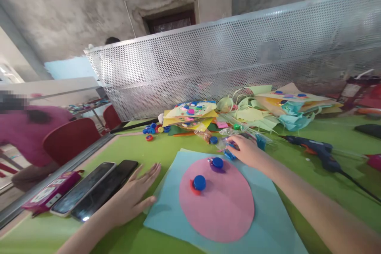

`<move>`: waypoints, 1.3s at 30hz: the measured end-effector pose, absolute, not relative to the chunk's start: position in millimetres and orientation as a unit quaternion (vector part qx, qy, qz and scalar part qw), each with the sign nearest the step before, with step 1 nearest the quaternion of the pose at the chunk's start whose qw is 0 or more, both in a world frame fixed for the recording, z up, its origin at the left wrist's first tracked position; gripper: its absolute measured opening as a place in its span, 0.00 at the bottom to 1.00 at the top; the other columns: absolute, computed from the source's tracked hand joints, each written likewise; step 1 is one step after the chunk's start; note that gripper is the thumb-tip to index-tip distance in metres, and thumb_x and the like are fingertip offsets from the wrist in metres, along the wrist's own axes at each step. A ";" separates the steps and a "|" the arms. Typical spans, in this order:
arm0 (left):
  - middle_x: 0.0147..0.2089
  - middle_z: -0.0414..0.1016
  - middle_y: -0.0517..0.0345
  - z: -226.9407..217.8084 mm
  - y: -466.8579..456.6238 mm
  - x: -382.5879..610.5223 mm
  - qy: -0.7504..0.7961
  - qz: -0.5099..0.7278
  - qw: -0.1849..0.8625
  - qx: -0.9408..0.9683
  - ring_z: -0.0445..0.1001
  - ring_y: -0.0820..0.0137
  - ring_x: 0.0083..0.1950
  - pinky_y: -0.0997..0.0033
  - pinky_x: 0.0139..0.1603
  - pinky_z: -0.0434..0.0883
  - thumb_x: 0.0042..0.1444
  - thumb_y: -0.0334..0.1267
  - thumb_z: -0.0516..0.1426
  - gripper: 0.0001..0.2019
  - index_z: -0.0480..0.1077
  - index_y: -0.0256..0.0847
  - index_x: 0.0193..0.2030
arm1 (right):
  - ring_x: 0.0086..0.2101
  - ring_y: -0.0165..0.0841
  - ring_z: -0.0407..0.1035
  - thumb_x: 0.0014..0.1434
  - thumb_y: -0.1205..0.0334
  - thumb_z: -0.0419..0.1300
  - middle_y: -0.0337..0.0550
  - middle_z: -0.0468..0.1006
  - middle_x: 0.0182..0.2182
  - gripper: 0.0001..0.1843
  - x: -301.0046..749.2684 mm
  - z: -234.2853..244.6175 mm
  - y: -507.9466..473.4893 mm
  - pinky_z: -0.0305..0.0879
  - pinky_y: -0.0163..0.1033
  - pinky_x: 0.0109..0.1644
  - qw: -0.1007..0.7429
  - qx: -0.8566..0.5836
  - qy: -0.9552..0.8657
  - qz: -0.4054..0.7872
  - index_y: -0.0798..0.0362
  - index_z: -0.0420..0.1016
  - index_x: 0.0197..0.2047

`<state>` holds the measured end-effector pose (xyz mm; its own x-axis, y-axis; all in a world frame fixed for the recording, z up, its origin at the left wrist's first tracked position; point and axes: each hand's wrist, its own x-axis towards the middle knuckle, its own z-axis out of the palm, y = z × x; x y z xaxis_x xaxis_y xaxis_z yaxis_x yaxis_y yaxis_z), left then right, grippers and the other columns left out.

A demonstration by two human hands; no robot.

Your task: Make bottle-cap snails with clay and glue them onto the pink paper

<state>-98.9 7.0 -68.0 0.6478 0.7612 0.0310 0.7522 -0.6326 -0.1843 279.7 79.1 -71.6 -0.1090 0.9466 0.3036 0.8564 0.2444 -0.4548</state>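
A light blue sheet (268,222) lies on the green table with a pink paper circle (222,210) on top. Two blue bottle caps (199,182) (218,162) sit on the circle over small red and purple scraps. My left hand (135,196) rests flat and open on the table, fingertips at the sheet's left edge. My right hand (247,151) reaches past the sheet's far edge, fingers curled on a blue cap (229,154) beside a clear plastic bag (235,133).
Two phones (95,190) and a pink box (49,192) lie at left. A blue glue gun (315,151) lies at right. Paper piles (190,113) (291,107) and loose caps (153,129) sit before a perforated metal screen (238,59). A person in magenta (26,131) sits beyond, by red chairs.
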 end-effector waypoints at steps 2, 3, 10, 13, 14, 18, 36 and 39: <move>0.68 0.45 0.49 -65.7 25.7 -85.9 -0.445 0.041 0.085 -0.891 0.51 0.60 0.68 0.53 0.67 0.47 0.63 0.51 0.42 0.31 0.35 0.43 0.68 | 0.41 0.35 0.70 0.58 0.60 0.58 0.45 0.75 0.43 0.10 280.6 -69.4 76.8 0.62 0.50 0.49 0.270 -0.612 -0.738 0.083 0.54 0.72 0.42; 0.68 0.46 0.48 -64.8 35.8 -81.4 -0.457 0.040 0.088 -0.884 0.51 0.59 0.68 0.52 0.67 0.47 0.63 0.51 0.41 0.29 0.39 0.43 0.68 | 0.41 0.35 0.70 0.58 0.61 0.58 0.44 0.75 0.44 0.09 281.5 -67.7 75.7 0.62 0.50 0.50 0.270 -0.614 -0.737 0.083 0.54 0.72 0.42; 0.65 0.54 0.44 -68.5 45.4 -103.8 -0.508 0.016 0.117 -0.853 0.57 0.56 0.65 0.45 0.64 0.52 0.65 0.48 0.39 0.27 0.42 0.42 0.68 | 0.42 0.37 0.71 0.58 0.62 0.57 0.46 0.76 0.44 0.09 283.4 -56.2 70.9 0.60 0.52 0.52 0.279 -0.623 -0.727 0.074 0.53 0.72 0.42; 0.67 0.48 0.48 -75.0 16.3 -115.1 -0.480 0.008 0.120 -0.869 0.54 0.59 0.66 0.52 0.65 0.52 0.64 0.48 0.41 0.30 0.30 0.45 0.68 | 0.45 0.39 0.70 0.57 0.63 0.57 0.46 0.76 0.45 0.10 278.9 -55.0 70.1 0.59 0.53 0.52 0.277 -0.622 -0.729 0.075 0.53 0.72 0.43; 0.68 0.45 0.49 -75.8 8.0 -113.5 -0.459 0.005 0.112 -0.882 0.51 0.59 0.67 0.53 0.66 0.50 0.64 0.48 0.42 0.31 0.28 0.45 0.68 | 0.46 0.39 0.70 0.57 0.63 0.57 0.46 0.76 0.45 0.10 277.5 -55.1 69.8 0.58 0.53 0.53 0.275 -0.620 -0.731 0.076 0.53 0.72 0.43; 0.69 0.38 0.49 -65.4 6.8 -80.7 -0.450 0.059 0.030 -0.891 0.42 0.59 0.70 0.51 0.67 0.45 0.63 0.51 0.42 0.32 0.33 0.39 0.68 | 0.43 0.40 0.71 0.56 0.63 0.57 0.46 0.76 0.45 0.09 275.8 -55.8 67.7 0.57 0.52 0.53 0.272 -0.615 -0.736 0.080 0.52 0.72 0.42; 0.69 0.45 0.50 -55.7 38.5 -55.8 -0.505 0.061 0.023 -0.861 0.47 0.62 0.69 0.59 0.67 0.48 0.62 0.53 0.38 0.32 0.49 0.34 0.67 | 0.45 0.40 0.71 0.57 0.62 0.55 0.45 0.76 0.46 0.09 282.6 -49.2 63.7 0.57 0.49 0.51 0.269 -0.616 -0.735 0.083 0.50 0.72 0.41; 0.66 0.52 0.43 -58.2 60.9 -54.4 -0.542 0.041 0.047 -0.838 0.52 0.58 0.67 0.50 0.66 0.48 0.62 0.53 0.37 0.32 0.54 0.33 0.65 | 0.45 0.40 0.71 0.58 0.61 0.54 0.44 0.75 0.47 0.09 286.6 -46.1 62.9 0.56 0.50 0.52 0.267 -0.626 -0.728 0.082 0.49 0.72 0.42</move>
<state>-54.4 60.9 -58.2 0.4087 0.9125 -0.0171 0.9048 -0.4076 -0.1229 286.6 62.9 -46.1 -0.0747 0.9555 0.2854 0.8679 0.2033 -0.4533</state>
